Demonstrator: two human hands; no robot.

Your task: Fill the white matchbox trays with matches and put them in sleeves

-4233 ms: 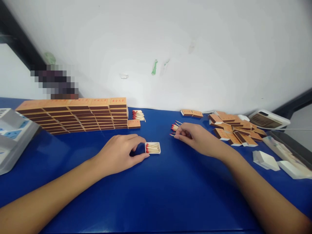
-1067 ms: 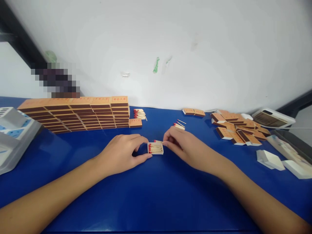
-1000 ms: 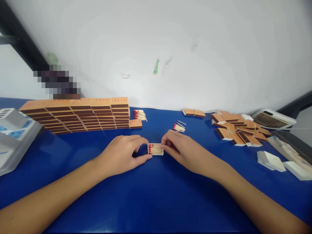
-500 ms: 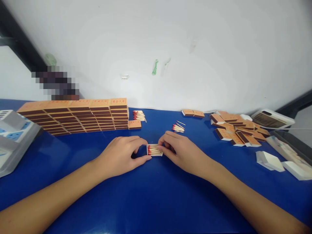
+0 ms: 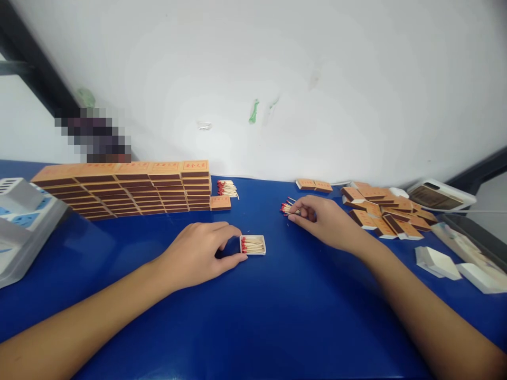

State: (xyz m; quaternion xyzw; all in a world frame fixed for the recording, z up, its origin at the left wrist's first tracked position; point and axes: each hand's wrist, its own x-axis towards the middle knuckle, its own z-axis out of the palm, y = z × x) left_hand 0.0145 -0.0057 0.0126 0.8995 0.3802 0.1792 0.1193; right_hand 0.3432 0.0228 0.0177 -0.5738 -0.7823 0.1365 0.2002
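Observation:
In the middle of the head view lies a small white matchbox tray point(image 5: 264, 246) with red-headed matches point(image 5: 253, 244) in it. My left hand point(image 5: 202, 248) grips the tray's left end, thumb at the near side and index finger at the far side. To the right, my right hand point(image 5: 327, 219) is over a small loose pile of matches point(image 5: 284, 208), thumb and fingertips closed around their pale ends. Its other fingers are curled and partly hidden. Another loose pile of matches point(image 5: 226, 188) lies farther back.
A wall of stacked matchboxes point(image 5: 130, 190) stands at the left, with a single matchbox point(image 5: 220, 203) against its right end. Matchbox sleeves point(image 5: 384, 208) are heaped at the right. White trays point(image 5: 439, 261), a phone point(image 5: 439, 194) and a plastic container point(image 5: 24, 227) sit at the sides.
My right hand has left the tray and moved right and back to the loose matches. My left hand stays at the tray, whose matches now show fully.

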